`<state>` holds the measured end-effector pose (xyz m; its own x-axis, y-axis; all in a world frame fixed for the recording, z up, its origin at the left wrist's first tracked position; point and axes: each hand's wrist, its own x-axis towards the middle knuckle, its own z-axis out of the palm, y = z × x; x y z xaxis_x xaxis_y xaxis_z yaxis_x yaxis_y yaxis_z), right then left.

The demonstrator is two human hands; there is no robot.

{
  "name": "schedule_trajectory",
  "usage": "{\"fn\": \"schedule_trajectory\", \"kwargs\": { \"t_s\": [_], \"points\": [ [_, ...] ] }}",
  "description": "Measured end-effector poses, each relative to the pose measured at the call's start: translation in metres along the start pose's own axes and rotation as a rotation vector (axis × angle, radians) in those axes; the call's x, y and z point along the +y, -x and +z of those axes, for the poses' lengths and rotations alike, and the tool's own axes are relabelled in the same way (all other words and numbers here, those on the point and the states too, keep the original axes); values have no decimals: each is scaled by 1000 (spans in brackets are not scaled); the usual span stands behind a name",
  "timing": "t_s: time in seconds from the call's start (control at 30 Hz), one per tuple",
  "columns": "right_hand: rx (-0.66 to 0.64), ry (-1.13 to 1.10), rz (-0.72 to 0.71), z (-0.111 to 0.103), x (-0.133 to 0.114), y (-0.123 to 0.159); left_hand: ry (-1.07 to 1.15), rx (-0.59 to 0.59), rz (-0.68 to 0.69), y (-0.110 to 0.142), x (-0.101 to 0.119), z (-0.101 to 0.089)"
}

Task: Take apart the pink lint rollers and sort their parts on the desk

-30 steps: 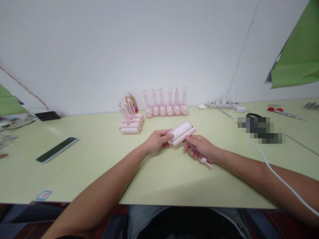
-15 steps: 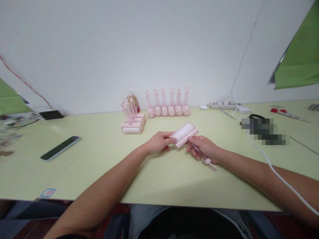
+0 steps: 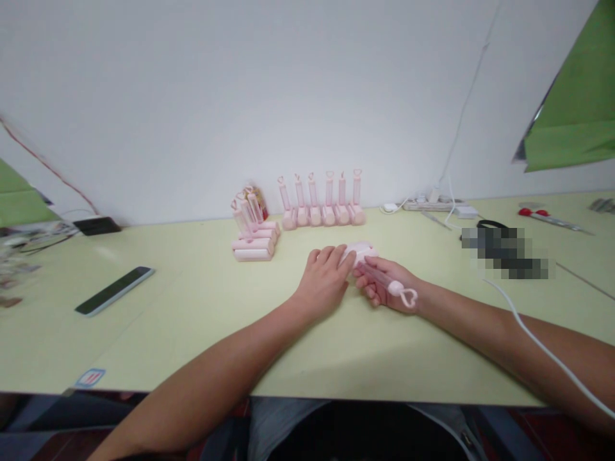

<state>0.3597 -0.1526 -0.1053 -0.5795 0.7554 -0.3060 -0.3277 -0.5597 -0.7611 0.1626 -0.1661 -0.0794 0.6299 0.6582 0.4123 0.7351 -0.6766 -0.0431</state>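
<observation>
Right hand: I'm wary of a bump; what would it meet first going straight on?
The right hand would probably meet the left hand first, close beside the pink head; depth is unclear here.

Left of the left hand's fingers (image 3: 331,256), the pale yellow-green worktop (image 3: 192,301) leaves an open lane up to the flat dark-screened phone (image 3: 115,291). Beyond the fingers, a row of upright pink rollers with clear handles (image 3: 321,214) bars the way to the white wall (image 3: 307,96); right of the right hand's fingers (image 3: 368,282), a white cable (image 3: 533,333) crosses over the forearm.
</observation>
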Motion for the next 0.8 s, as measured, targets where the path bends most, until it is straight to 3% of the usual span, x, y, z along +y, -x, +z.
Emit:
{"fn": "schedule_trajectory", "kwargs": {
  "t_s": [0.13,0.3,0.5,0.8],
  "points": [
    [-110,-10,-45,2,4,4,95,1,-38,-1,-11,7],
    [-121,25,-99,1,7,3,334,1,-134,-4,-35,7],
    [-108,81,-87,2,11,1,523,-167,-157,2,-70,-14],
    [-112,125,-118,3,13,2,149,-405,-222,45,-108,-67]
  ]
}}
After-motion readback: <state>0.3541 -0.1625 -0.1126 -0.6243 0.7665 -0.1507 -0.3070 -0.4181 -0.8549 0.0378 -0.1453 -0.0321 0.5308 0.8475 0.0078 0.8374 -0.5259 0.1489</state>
